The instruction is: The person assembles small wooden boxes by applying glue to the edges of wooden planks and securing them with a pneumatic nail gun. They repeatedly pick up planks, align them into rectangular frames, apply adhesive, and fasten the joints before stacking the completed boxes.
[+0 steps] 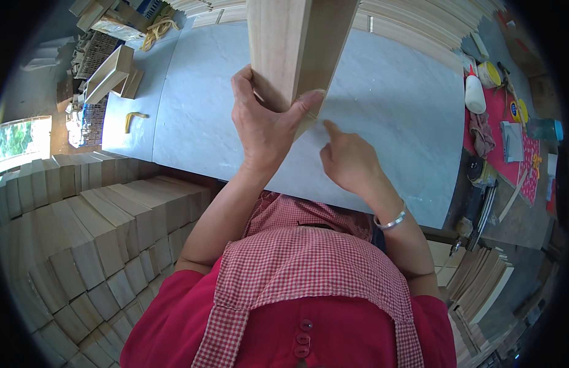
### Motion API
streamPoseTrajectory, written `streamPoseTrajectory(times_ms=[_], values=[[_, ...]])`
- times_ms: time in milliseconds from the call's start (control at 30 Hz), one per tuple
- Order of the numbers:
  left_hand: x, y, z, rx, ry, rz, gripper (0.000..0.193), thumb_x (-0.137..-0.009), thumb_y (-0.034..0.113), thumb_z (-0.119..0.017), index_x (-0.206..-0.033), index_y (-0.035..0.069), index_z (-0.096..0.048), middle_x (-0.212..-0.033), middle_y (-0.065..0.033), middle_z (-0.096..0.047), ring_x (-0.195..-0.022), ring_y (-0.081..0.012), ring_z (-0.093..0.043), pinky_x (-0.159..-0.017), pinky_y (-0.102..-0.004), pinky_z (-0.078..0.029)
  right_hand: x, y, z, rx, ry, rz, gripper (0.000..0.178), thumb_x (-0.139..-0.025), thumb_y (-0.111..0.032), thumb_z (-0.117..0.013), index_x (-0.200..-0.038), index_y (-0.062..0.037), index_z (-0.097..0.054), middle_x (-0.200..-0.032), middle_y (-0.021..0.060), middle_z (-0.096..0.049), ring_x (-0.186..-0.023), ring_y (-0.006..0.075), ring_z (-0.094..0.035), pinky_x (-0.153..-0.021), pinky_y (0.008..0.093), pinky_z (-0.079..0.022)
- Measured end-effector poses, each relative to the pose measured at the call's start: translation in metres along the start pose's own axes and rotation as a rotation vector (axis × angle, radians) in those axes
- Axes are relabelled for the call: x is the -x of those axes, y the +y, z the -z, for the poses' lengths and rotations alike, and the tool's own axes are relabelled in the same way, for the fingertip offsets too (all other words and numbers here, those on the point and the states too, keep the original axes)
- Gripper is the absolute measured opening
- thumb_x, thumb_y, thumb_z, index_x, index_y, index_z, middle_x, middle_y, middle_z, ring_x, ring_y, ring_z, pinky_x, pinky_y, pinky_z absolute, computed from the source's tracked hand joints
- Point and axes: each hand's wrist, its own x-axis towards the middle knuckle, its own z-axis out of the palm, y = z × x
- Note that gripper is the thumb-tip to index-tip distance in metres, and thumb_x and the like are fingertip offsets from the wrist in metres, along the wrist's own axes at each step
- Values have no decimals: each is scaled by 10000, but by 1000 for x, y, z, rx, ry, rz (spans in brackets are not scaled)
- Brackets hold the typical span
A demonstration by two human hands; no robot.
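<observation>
A long, pale, box-like wooden piece (275,55) rises from the middle of the table out past the top of the view. Two of its faces meet along a straight edge. My left hand (263,122) grips its near end, with the thumb across the corner and the fingers round the left side. Close by on the right is my right hand (352,159), holding nothing that I can see. Its index finger stretches toward the near corner, slightly apart from the wood, while the other fingers curl. What the underside rests on is hidden.
Beneath lies a grey-white tabletop (395,110). An open wooden box (109,73) and a yellow strip (135,120) are at left. Wood blocks (100,227) are stacked lower left. A white glue bottle (474,92) and a cloth (481,132) lie right; wooden strips (432,24) line the back.
</observation>
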Motion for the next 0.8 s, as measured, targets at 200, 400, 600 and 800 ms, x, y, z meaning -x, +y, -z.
streamPoseTrajectory(times_ms=[200,400,600,800], values=[[-18,-11,22,202,-26,71,482,-844,135,-848,-1183,1,-532,-1069,-94,-671,-904,-169,-684,-775,-296,-570,36,111,58,-93,482,-202,404,-904,-221,-684,-1241,-2,-640,-903,189,-690,-851,411,-669,-790,501,-531],[-21,-17,72,723,34,565,651,-1035,442,-590,-1499,21,-410,-1374,-148,-583,-1212,-255,-624,-1013,-398,-537,47,291,133,529,889,-441,480,-893,-410,-675,-1181,-26,-681,-1235,227,-642,-1177,393,-594,-1024,517,-461],[-19,-43,81,871,89,638,619,-1023,488,-593,-1424,25,-508,-1369,-105,-603,-1237,-231,-599,-1026,-381,-507,22,358,137,-335,513,-540,353,-876,-159,-768,-1209,-73,-690,-990,32,-751,-784,121,-677,-603,240,-503],[-11,-47,112,824,177,590,653,-984,535,-637,-1364,11,-552,-1253,-88,-666,-1113,-191,-660,-955,-346,-544,28,261,101,-67,847,120,202,-852,-107,-745,-865,-1,-573,-917,154,-739,-827,183,-705,-734,328,-537]])
